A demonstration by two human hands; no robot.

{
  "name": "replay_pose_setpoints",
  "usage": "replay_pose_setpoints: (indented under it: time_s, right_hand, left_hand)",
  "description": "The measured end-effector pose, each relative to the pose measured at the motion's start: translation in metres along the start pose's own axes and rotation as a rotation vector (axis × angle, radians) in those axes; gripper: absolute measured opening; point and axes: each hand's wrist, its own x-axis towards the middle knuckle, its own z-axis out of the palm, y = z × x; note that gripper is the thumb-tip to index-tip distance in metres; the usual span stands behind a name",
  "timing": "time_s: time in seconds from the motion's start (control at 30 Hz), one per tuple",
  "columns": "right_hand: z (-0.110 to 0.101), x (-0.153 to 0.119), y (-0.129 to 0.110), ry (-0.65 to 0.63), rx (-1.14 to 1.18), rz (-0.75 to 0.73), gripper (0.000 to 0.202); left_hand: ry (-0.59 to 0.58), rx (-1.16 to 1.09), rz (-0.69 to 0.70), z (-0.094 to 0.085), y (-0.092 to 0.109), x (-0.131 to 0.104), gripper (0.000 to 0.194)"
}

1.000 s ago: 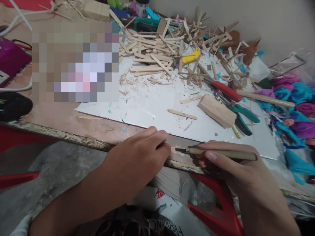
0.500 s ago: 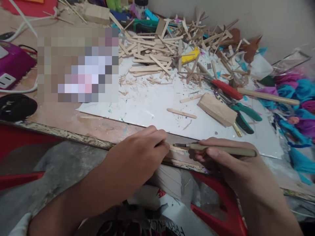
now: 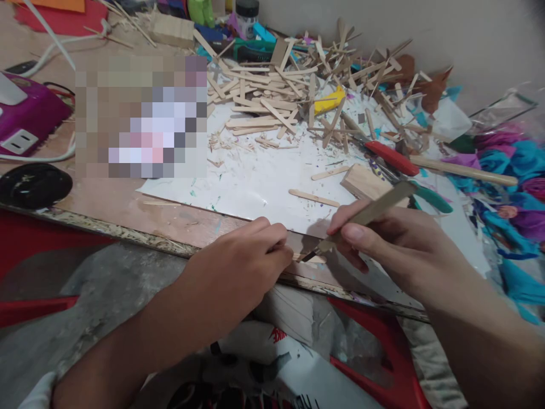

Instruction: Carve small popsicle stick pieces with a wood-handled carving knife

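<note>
Close to the table's front edge, my left hand [image 3: 251,255] is closed on a popsicle stick [image 3: 314,259], whose end sticks out to the right of the fingers. My fingers hide the rest of the stick. My right hand [image 3: 383,238] grips a utility knife [image 3: 370,210] between thumb and fingers. The knife slants, its handle raised to the right and its dark blade tip down at the stick, just beside my left fingertips. Behind my hands another popsicle stick [image 3: 314,197] lies on the white board [image 3: 264,199].
A heap of popsicle sticks [image 3: 268,108] covers the back of the board. At right lie a wooden block [image 3: 368,184], a red-handled tool [image 3: 392,158], green-handled pliers [image 3: 432,199] and blue and purple crepe paper [image 3: 515,165]. A purple power strip [image 3: 32,116] and black pouch [image 3: 36,186] stand left.
My right hand has tilted the knife from nearly level to a steep slant, raising the handle and bringing the blade down to the stick. My left hand stays about where it was.
</note>
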Motion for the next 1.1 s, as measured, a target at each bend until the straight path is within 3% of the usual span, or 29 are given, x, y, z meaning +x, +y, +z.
replay_pose_setpoints:
  time_s: [0.1, 0.23, 0.5, 0.73, 0.97, 1.1]
  right_hand:
    - [-0.001, 0.020, -0.008, -0.104, -0.124, -0.083, 0.058]
    - [-0.004, 0.035, -0.011, -0.234, -0.137, -0.074, 0.057]
    - [0.000, 0.044, -0.017, -0.288, -0.224, -0.092, 0.067]
    - [-0.005, 0.040, -0.016, -0.329, -0.256, -0.120, 0.051]
    - [-0.010, 0.058, -0.031, -0.578, -0.297, -0.193, 0.043]
    - [-0.008, 0.069, -0.031, -0.569, -0.277, -0.151, 0.037]
  left_hand:
    - [-0.016, 0.008, -0.002, 0.001, 0.000, 0.000, 0.038]
    - [-0.040, 0.021, 0.004, -0.001, 0.001, 0.000, 0.037]
    - [-0.064, 0.061, 0.018, -0.004, 0.001, -0.001, 0.031]
    - [-0.117, 0.046, -0.012, -0.003, 0.001, -0.001, 0.031]
    - [-0.113, 0.007, -0.041, -0.003, 0.002, -0.001, 0.036]
    - [-0.117, 0.023, -0.040, -0.002, 0.000, 0.000, 0.036]
